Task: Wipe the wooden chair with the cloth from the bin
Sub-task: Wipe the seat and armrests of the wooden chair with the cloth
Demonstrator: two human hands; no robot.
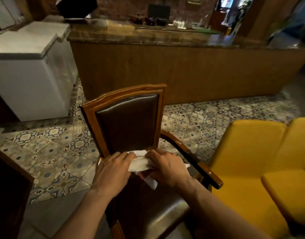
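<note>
The wooden chair (124, 94) stands in front of me, with a brown frame, a dark leather back pad and a dark leather seat. A white cloth (139, 163) lies bunched over the rear of the seat, at the foot of the backrest. My left hand (112, 171) presses on its left side and my right hand (167, 168) grips its right side. A corner of the cloth hangs below my right hand. No bin is in view.
The chair's right armrest (205, 173) runs beside my right wrist. Yellow padded seats (251, 152) sit close on the right. A long wooden counter (182, 69) is behind, white chest freezers (27, 66) at left, and patterned floor tiles (50, 152) around.
</note>
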